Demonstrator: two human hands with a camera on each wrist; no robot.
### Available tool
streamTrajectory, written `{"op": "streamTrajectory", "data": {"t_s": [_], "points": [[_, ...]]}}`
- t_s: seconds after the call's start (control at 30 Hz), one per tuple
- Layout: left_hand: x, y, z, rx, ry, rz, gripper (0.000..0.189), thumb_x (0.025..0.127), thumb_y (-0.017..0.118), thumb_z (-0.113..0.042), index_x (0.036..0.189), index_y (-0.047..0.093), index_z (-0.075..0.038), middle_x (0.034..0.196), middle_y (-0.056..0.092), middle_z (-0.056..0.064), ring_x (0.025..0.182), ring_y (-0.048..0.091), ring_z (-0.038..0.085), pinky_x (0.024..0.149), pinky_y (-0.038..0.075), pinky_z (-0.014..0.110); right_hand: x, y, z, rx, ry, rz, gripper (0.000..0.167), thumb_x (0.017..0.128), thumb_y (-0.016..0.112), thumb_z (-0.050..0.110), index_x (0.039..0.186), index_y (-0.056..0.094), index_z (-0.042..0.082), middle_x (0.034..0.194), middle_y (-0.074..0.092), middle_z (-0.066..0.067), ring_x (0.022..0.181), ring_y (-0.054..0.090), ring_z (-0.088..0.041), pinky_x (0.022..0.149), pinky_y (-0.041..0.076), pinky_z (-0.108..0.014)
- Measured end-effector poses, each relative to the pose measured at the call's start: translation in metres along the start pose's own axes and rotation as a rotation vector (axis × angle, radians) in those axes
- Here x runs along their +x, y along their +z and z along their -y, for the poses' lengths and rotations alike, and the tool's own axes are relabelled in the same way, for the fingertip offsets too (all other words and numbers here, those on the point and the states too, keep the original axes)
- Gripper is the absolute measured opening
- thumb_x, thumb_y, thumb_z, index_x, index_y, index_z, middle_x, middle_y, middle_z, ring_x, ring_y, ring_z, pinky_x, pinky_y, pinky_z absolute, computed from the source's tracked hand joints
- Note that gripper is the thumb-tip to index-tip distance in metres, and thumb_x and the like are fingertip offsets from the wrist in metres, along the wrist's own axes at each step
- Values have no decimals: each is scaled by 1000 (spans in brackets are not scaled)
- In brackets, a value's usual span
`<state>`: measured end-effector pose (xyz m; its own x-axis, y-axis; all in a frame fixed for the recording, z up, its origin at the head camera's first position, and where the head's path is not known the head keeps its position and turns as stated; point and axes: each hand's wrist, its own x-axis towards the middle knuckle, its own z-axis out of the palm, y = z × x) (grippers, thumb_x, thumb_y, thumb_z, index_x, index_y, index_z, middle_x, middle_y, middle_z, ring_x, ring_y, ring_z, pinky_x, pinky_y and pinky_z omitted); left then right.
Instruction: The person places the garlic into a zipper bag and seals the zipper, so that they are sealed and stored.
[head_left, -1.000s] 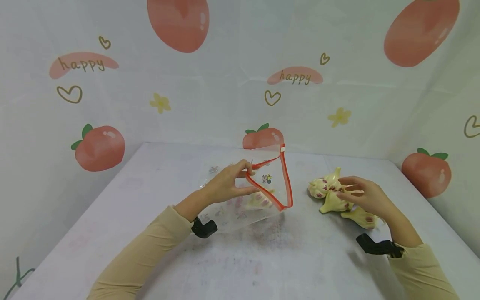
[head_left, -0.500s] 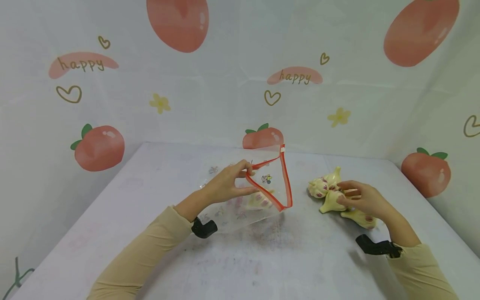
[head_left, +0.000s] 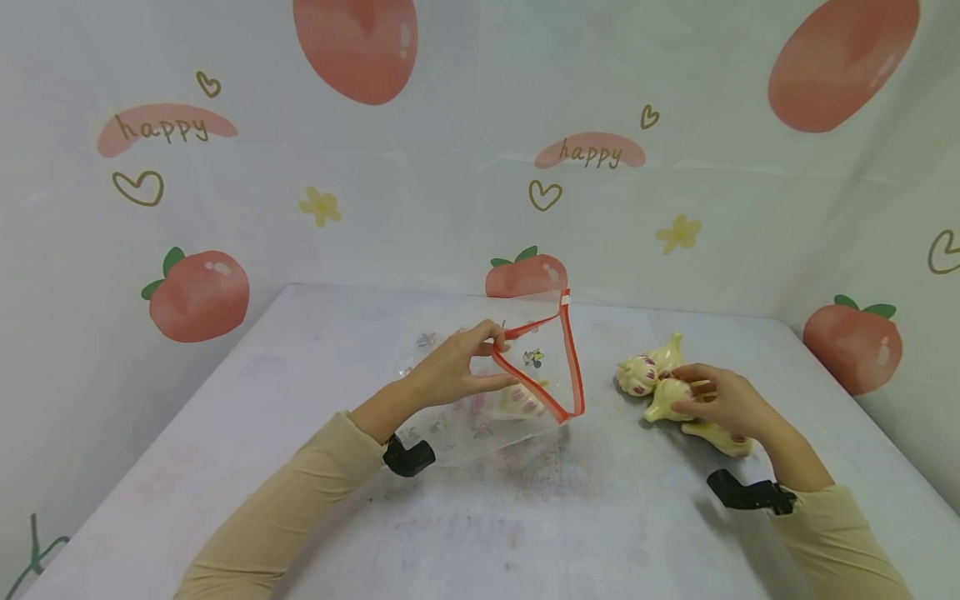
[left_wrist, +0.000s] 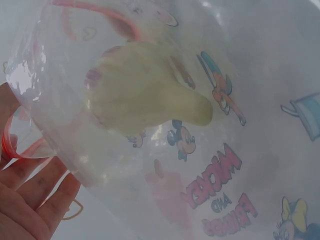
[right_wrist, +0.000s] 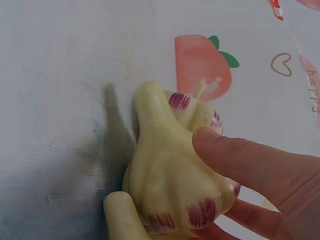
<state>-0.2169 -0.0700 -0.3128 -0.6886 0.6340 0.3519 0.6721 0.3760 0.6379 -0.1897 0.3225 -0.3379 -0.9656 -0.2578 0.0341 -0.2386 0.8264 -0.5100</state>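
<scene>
Holding one garlic bulb (left_wrist: 140, 95), one bag (head_left: 574, 358) has four more nearby.

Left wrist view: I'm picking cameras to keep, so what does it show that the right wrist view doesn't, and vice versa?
Only the left wrist view: the left hand and the coloured cartoon figures and reversed pink lettering printed on the clear plastic bag.
Only the right wrist view: the right hand and the cream, purple-streaked garlic bulb it grips.
Both: purple-streaked garlic, though the left view's bagged bulb is another, and gold heart outlines.

Staged tabletop booth: fruit-print "happy" backdrop (head_left: 450, 167) round three sides, pale table (head_left: 420, 542).
</scene>
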Motion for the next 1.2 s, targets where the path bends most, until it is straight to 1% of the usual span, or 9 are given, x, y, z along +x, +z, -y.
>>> {"op": "streamTrajectory", "data": {"t_s": [0.13,0.3,0.5,0.73,0.87,1.0,1.03,1.13,1.2], "points": [[0,1,1,6,12,-9,39,80,73,-19,100,42,-7,104,57,13,112,62,33,99,47,46,1,1,-1,-14,22,5,56,81,72,24,125,51,-4,120,54,-32,105,58,-46,83,53,-51],[0,0,1,11,-1,-9,39,80,73,-20,100,42,-8,107,58,15,113,61,32,100,47,47,2,2,-1,-33,17,1,56,80,73,24,124,52,-3,117,55,-32,103,59,-46,82,53,-52],[0,0,0,12,-11,-2,39,80,73,-20,99,41,-8,109,58,16,114,61,30,100,47,45,4,2,-1,-52,8,6,57,78,75,25,124,53,1,116,56,-29,102,60,-44,79,53,-48],[0,1,0,10,-21,-2,38,80,74,-19,98,41,-9,109,59,16,113,62,31,99,48,45,4,3,1,-118,-4,-2,58,76,76,29,123,55,3,112,59,-27,95,58,-38,73,50,-45],[0,1,1,7,-15,-2,38,80,73,-19,99,42,-8,110,59,17,112,62,31,99,48,45,4,3,3,-138,-22,-13,57,74,77,29,122,57,4,114,59,-27,94,55,-36,74,48,-46],[0,1,1,0,-9,-2,39,80,74,-19,99,42,-7,109,58,18,112,62,32,98,48,45,4,3,2,-130,-42,-28,56,74,78,26,121,58,3,118,58,-28,97,57,-37,76,49,-45],[0,1,0,-6,-10,-2,39,80,74,-18,99,42,-6,109,58,18,112,62,32,98,48,45,3,3,2,-121,-48,-28,56,73,78,25,120,58,3,118,57,-29,96,58,-38,75,50,-44],[0,1,-1,0,-6,-2,39,80,73,-19,99,42,-7,110,58,18,112,62,32,98,49,46,2,2,2,-84,-34,-14,58,75,77,27,122,56,2,121,54,-32,97,61,-41,69,51,-36],[0,1,-1,4,-5,-2,39,81,73,-19,100,42,-7,109,58,17,112,62,32,98,48,46,1,0,3,-46,-5,3,59,76,76,28,124,54,3,123,52,-32,98,62,-43,56,50,-31]]}}
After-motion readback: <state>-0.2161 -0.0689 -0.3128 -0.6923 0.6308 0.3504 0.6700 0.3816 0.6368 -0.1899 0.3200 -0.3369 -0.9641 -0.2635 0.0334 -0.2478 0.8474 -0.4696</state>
